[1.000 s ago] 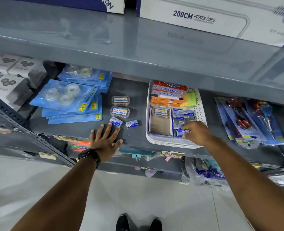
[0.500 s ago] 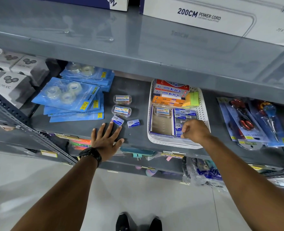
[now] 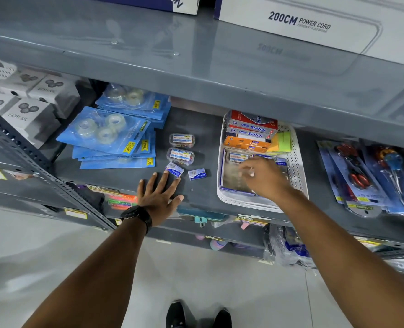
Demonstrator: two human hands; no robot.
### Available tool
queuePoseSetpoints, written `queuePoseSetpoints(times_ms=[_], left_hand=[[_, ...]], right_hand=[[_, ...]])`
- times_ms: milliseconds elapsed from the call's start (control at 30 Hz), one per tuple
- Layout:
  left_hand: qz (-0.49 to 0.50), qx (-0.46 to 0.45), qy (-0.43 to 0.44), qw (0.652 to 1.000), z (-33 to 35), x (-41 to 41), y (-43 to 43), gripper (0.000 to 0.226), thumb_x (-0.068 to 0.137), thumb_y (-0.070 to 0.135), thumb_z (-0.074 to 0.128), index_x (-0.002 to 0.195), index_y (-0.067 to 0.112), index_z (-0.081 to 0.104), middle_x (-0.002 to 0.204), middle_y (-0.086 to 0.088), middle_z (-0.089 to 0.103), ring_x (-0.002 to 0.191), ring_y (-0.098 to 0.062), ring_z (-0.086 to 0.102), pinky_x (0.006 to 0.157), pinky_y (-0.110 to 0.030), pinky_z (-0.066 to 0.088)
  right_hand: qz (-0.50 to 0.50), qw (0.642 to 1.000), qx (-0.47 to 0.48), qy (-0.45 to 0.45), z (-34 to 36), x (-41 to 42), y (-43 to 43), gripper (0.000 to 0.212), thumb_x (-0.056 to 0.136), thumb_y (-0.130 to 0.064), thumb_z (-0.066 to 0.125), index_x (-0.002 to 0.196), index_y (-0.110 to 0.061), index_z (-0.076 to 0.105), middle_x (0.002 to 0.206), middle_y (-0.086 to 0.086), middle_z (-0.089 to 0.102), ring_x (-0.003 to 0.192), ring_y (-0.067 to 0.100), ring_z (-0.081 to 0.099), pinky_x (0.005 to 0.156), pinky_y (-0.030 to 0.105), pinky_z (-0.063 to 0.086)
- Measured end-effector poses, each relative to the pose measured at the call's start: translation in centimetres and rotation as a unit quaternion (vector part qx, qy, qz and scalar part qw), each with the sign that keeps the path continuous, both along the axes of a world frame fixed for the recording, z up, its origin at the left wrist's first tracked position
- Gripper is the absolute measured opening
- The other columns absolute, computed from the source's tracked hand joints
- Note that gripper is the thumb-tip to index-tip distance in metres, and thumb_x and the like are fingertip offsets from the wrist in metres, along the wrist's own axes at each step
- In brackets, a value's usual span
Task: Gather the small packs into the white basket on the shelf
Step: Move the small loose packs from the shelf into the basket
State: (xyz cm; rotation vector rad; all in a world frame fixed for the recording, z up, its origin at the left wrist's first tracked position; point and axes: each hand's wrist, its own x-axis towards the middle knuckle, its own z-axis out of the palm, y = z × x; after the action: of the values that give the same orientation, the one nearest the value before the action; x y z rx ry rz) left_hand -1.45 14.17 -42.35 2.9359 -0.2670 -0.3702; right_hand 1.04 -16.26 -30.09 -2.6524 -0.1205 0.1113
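Small packs (image 3: 197, 174) near shelf edge, left hand (image 3: 159, 195) flat, splayed, right hand (image 3: 265, 177) blurred, grip unclear, over white basket (image 3: 298, 162)

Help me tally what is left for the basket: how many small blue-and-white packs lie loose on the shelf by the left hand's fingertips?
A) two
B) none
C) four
A: two small blue-and-white packs lie on the shelf just beyond the left hand, outside the white basket.
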Motion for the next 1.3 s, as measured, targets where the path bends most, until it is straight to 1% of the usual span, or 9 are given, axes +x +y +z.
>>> queuePoseSetpoints(times_ms=[133, 267, 367, 467, 633, 800, 933, 1133, 1300], left_hand=[[-0.001, 0.004, 0.002, 1.000, 0.0, 0.0, 0.0, 0.065, 0.089, 0.071, 0.005, 0.149, 0.048, -0.002, 0.164, 0.005, -0.006, 0.148, -0.026, -0.009, 0.115, -0.056, -0.007], [-0.004, 0.002, 0.003, 1.000, 0.1, 0.0, 0.0, 0.065, 0.090, 0.071, 0.005, 0.150, 0.047, -0.002, 0.164, 0.004, -0.007, 0.148, -0.026, -0.010, 0.115, -0.057, -0.008], [-0.003, 0.001, 0.010, 1.000, 0.2, 0.1, 0.0, 0.064, 0.090, 0.071, 0.006, 0.149, 0.047, -0.003, 0.163, 0.004, -0.008, 0.148, -0.026, -0.012, 0.115, -0.056, -0.009], [-0.004, 0.005, 0.011, 1.000, 0.2, 0.1, 0.0, 0.064, 0.090, 0.071, 0.005, 0.149, 0.048, -0.005, 0.163, 0.005, -0.009, 0.148, -0.026, -0.012, 0.115, -0.056, -0.008], [-0.008, 0.002, 0.015, 1.000, 0.2, 0.2, 0.0, 0.064, 0.090, 0.071, 0.006, 0.149, 0.047, -0.005, 0.163, 0.004, -0.010, 0.147, -0.026, -0.013, 0.114, -0.057, -0.009], [-0.006, 0.004, 0.015, 1.000, 0.1, 0.2, -0.1, 0.065, 0.090, 0.070, 0.008, 0.150, 0.046, -0.003, 0.163, 0.004, -0.009, 0.148, -0.026, -0.012, 0.115, -0.057, -0.008], [0.004, 0.012, 0.013, 1.000, 0.4, 0.2, -0.5, 0.068, 0.086, 0.069, 0.010, 0.149, 0.046, -0.001, 0.164, 0.002, -0.006, 0.148, -0.028, -0.007, 0.115, -0.058, -0.005], [0.020, 0.027, 0.004, 0.999, 0.3, 0.3, -1.1, 0.073, 0.080, 0.068, 0.007, 0.150, 0.045, 0.003, 0.163, 0.000, -0.001, 0.147, -0.030, -0.003, 0.115, -0.059, -0.003], [0.018, 0.036, 0.010, 0.999, 0.2, 0.4, -1.0, 0.074, 0.080, 0.069, 0.004, 0.150, 0.046, 0.001, 0.164, 0.001, -0.006, 0.147, -0.030, -0.006, 0.115, -0.058, -0.005]], right_hand=[[0.101, 0.995, 0.009, -0.015, -0.1, 1.2, 5.1, 0.024, 0.084, -0.025, 0.066, 0.108, -0.024, 0.071, 0.108, -0.002, 0.069, 0.095, 0.018, 0.063, 0.084, 0.034, 0.052], [0.190, 0.976, -0.106, 0.000, -0.6, 2.7, 9.1, 0.031, 0.081, -0.020, 0.065, 0.112, -0.019, 0.068, 0.109, 0.005, 0.068, 0.100, 0.029, 0.060, 0.080, 0.037, 0.051], [0.207, 0.954, -0.216, 0.018, -0.9, 3.7, 11.2, 0.031, 0.079, -0.012, 0.063, 0.110, -0.013, 0.065, 0.108, 0.011, 0.067, 0.100, 0.034, 0.060, 0.077, 0.034, 0.045], [0.212, 0.929, -0.302, 0.039, -1.4, 4.5, 12.2, 0.034, 0.080, -0.010, 0.064, 0.114, -0.012, 0.062, 0.112, 0.013, 0.067, 0.106, 0.035, 0.059, 0.088, 0.037, 0.044], [0.218, 0.927, -0.302, 0.035, -2.3, 4.6, 12.5, 0.031, 0.079, -0.008, 0.067, 0.110, -0.013, 0.064, 0.112, 0.012, 0.068, 0.108, 0.033, 0.058, 0.099, 0.041, 0.039], [0.138, 0.983, -0.121, -0.018, -0.6, 3.1, 9.2, 0.034, 0.083, -0.016, 0.065, 0.118, -0.019, 0.064, 0.112, 0.008, 0.066, 0.103, 0.031, 0.060, 0.084, 0.036, 0.048], [0.034, 0.999, -0.003, -0.025, 0.8, 1.1, 2.3, 0.043, 0.088, -0.014, 0.063, 0.130, -0.024, 0.059, 0.137, -0.001, 0.057, 0.120, 0.024, 0.055, 0.101, 0.038, 0.045], [-0.109, 0.987, -0.108, 0.051, 0.4, -1.2, -8.8, 0.045, 0.084, -0.010, 0.068, 0.127, -0.020, 0.061, 0.133, 0.011, 0.061, 0.112, 0.032, 0.062, 0.092, 0.034, 0.049], [-0.091, 0.961, -0.248, 0.077, -0.8, -2.0, -10.9, 0.043, 0.076, -0.015, 0.068, 0.118, -0.025, 0.067, 0.117, 0.016, 0.067, 0.107, 0.035, 0.061, 0.089, 0.037, 0.051]])
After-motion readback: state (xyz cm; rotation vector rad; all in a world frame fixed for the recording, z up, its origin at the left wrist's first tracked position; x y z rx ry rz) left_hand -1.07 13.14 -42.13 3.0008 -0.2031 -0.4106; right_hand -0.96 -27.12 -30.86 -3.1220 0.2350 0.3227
